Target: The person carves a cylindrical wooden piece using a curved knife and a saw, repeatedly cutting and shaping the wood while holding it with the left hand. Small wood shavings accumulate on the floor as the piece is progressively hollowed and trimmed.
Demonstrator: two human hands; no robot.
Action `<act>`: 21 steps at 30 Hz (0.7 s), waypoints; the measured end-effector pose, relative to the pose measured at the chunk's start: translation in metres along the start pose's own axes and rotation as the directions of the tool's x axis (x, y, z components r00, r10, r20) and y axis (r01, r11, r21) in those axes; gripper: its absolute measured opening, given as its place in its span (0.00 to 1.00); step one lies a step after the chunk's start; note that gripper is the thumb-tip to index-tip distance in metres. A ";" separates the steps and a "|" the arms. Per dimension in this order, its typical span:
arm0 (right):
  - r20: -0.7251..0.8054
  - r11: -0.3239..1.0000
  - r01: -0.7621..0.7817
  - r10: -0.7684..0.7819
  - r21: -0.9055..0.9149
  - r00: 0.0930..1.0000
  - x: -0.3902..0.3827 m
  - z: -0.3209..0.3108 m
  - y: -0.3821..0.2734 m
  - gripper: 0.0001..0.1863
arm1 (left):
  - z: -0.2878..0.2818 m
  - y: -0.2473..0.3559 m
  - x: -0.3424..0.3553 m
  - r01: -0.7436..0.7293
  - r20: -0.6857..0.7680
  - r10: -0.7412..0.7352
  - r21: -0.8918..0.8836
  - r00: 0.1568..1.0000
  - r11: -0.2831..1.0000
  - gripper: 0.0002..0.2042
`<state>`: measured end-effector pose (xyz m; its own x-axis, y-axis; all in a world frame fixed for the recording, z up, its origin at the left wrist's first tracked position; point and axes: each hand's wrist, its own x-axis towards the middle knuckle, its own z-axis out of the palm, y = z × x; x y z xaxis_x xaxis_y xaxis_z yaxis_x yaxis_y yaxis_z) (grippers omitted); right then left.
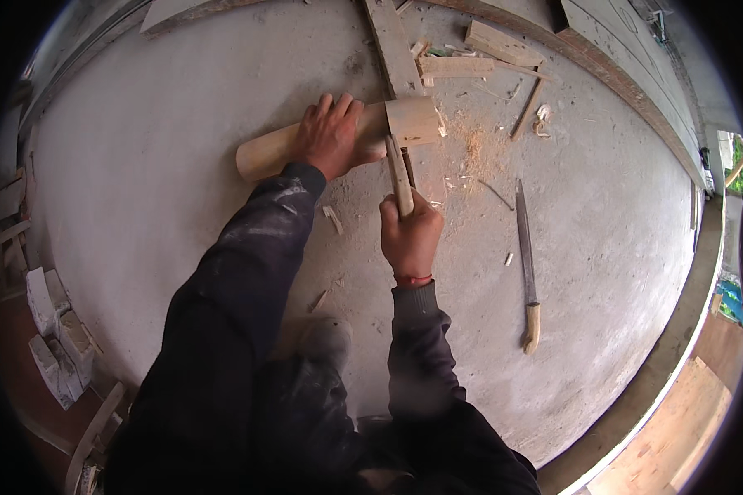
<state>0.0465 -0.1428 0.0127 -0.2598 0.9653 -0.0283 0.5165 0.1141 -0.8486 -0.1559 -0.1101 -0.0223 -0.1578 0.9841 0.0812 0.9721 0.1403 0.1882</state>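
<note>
- A person in dark, dusty sleeves works low over a grey concrete floor [611, 239], seen from above.
- A pale wooden cylinder [262, 153], smooth and round like a thick pole section, lies at a slight slant in the upper middle, its right part across a flat plank [390, 54].
- The left hand [332, 136] is clamped over the cylinder near its middle, fingers curled across the top to the far side.
- The right hand [413, 239] is closed tightly around the lower end of a light wooden tool [399, 177]; the tool's upper end meets the cylinder's near edge, and its exact kind cannot be told.
- A red cord [413, 280] circles the right wrist.
- Sawdust [475, 153] and small chips spread just right of the cylinder.
- Farther up lie two wood blocks [458, 68] and a thin brown stick [527, 110].
- To the right, well apart from both hands, a long narrow blade [524, 239] with a wooden handle [532, 327] rests on the concrete.
</note>
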 end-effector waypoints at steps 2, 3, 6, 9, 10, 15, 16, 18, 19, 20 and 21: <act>0.023 0.998 -0.057 0.058 -0.018 0.998 -0.019 -0.014 -0.029 0.07 | 0.004 0.001 -0.007 0.033 0.023 -0.033 -0.009 0.999 0.999 0.42; 0.003 0.997 -0.073 0.073 0.009 0.997 -0.027 -0.014 -0.035 0.07 | -0.002 -0.004 0.001 0.032 -0.007 -0.032 0.023 0.999 0.999 0.41; -0.043 0.998 -0.064 0.065 0.020 0.997 -0.055 -0.014 -0.020 0.06 | 0.010 -0.002 -0.006 0.024 -0.054 -0.021 0.055 0.998 0.998 0.41; -0.061 1.000 0.000 -0.001 -0.018 0.998 0.001 0.005 0.015 0.07 | 0.018 0.001 -0.002 0.026 -0.122 -0.020 0.043 0.992 0.999 0.41; -0.045 0.999 0.019 -0.017 0.036 0.999 0.012 0.002 0.011 0.07 | 0.016 -0.007 0.008 0.052 -0.139 -0.044 0.049 0.989 0.997 0.40; 0.070 0.998 -0.041 0.038 0.044 0.997 0.023 -0.021 -0.061 0.10 | 0.011 -0.006 0.000 0.154 -0.126 -0.141 0.098 0.982 0.983 0.40; 0.047 0.990 -0.092 0.087 0.107 0.995 0.022 -0.025 -0.069 0.11 | 0.010 0.001 0.000 0.180 -0.139 -0.164 0.107 0.977 0.978 0.40; -0.006 0.988 -0.089 0.090 0.124 0.996 0.008 -0.024 -0.056 0.12 | 0.008 0.013 -0.002 0.221 -0.143 -0.206 0.096 0.968 0.971 0.43; -0.032 0.987 -0.086 0.091 0.132 0.995 0.000 -0.024 -0.050 0.12 | 0.008 0.015 -0.005 0.218 -0.203 -0.198 0.083 0.959 0.972 0.44; -0.049 0.994 -0.074 0.078 0.080 0.996 -0.006 -0.030 -0.050 0.12 | 0.012 0.017 -0.010 0.217 -0.259 -0.193 0.066 0.946 0.974 0.44; -0.026 0.995 -0.073 0.074 0.061 0.997 -0.011 -0.035 -0.046 0.12 | 0.015 0.019 -0.015 0.210 -0.306 -0.185 0.050 0.934 0.976 0.45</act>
<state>0.0540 -0.1501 0.0701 -0.1994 0.9768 -0.0776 0.4830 0.0291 -0.8751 -0.1319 -0.1207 -0.0347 -0.3802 0.8598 0.3408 0.9248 0.3489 0.1515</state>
